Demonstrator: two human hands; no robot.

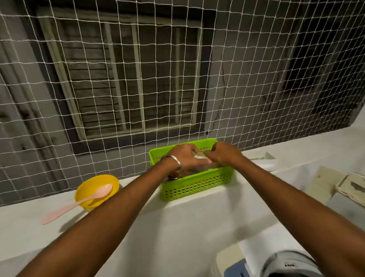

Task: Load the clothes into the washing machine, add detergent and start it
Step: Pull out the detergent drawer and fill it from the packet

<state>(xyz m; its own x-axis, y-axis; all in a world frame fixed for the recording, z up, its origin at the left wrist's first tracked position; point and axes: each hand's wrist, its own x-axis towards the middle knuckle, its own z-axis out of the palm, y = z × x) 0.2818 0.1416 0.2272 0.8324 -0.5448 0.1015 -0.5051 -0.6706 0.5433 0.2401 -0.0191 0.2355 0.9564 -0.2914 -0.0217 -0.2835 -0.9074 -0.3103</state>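
A green perforated basket (197,184) stands on a white ledge at the middle of the view. Both my arms reach into it. My left hand (185,157), with a metal bangle on the wrist, and my right hand (225,154) meet over the basket, fingers pinched around a small white packet (199,157) that is mostly hidden between them. Other contents of the basket are hard to make out. A corner of the washing machine (287,263), grey and blue, shows at the bottom right.
A yellow bowl (96,189) with a pink spoon (75,203) lying across it sits on the white ledge (139,224) to the left. A white net (174,65) closes off the space behind the ledge. Cream-coloured panels (351,187) lie at the right.
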